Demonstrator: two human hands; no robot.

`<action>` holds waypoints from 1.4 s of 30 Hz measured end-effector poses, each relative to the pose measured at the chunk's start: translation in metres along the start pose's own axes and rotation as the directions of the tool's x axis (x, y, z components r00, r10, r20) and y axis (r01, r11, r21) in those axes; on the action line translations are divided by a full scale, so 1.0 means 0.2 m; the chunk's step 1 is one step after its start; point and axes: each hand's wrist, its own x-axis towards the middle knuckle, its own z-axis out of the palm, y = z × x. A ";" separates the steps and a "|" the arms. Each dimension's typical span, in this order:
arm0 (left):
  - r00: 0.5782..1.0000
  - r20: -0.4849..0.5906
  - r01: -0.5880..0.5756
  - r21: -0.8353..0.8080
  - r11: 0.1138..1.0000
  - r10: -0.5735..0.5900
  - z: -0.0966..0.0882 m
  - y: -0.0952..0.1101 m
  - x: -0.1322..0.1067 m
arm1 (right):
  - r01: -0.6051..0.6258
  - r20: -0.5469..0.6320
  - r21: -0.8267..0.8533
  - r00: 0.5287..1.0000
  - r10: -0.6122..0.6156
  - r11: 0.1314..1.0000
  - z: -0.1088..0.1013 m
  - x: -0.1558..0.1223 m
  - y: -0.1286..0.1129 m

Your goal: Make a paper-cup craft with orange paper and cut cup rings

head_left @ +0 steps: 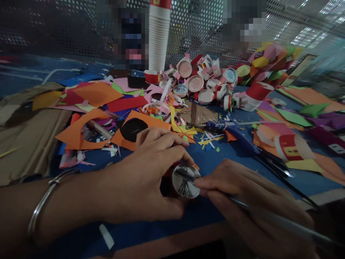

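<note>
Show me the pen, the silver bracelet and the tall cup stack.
Pen (pixel 280 219): head view, on its barrel.
Silver bracelet (pixel 40 204): head view, on its band.
Tall cup stack (pixel 158 39): head view, on its white side.

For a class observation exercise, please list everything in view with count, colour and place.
Cup piece: one, white face with black lines, front centre
Pen: one, greyish, across that face
Small cup pieces: many, mostly white and red, piled back centre
Cup stack: one, white and red, behind
Lying cup: one, red and white, right of pile
Coloured paper: many, mixed colours, left and right
Cardboard: several pieces, brown, left and centre
Blue tool: one, type unclear, right
Table: one, blue, underneath
Mesh: grey, background
Bracelet: one, silver, left wrist
Left hand: one, around cup piece
Right hand: one, holding pen
</note>
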 end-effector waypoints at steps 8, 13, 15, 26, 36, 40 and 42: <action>1.000 0.012 0.003 -0.006 1.000 -0.003 -0.01 0.00 0.00 | -0.005 0.014 0.017 1.000 0.004 1.000 0.00 0.01 0.00; 1.000 -0.016 -0.004 -0.004 1.000 0.004 0.00 0.00 0.00 | -0.019 -0.021 -0.051 1.000 0.017 0.999 0.01 -0.01 0.01; 1.000 -0.022 -0.007 0.001 1.000 0.007 0.01 0.00 0.00 | -0.031 -0.002 -0.101 1.000 0.031 0.994 -0.01 -0.02 0.00; 1.000 0.008 0.015 0.007 1.000 -0.015 0.00 0.00 -0.01 | -0.065 -0.032 -0.235 0.998 0.059 0.970 -0.02 -0.04 0.00; 1.000 0.012 0.017 0.019 1.000 -0.017 -0.01 0.00 -0.01 | -0.077 -0.144 -0.239 0.989 0.043 0.968 0.03 -0.05 -0.01; 1.000 0.011 0.007 0.015 1.000 -0.007 -0.01 -0.01 -0.01 | -0.039 -0.093 -0.240 0.996 0.017 0.970 0.01 -0.06 0.00; 1.000 0.009 -0.001 0.013 1.000 0.000 0.00 -0.01 -0.01 | -0.035 -0.096 -0.234 0.995 0.013 0.971 0.01 -0.06 -0.01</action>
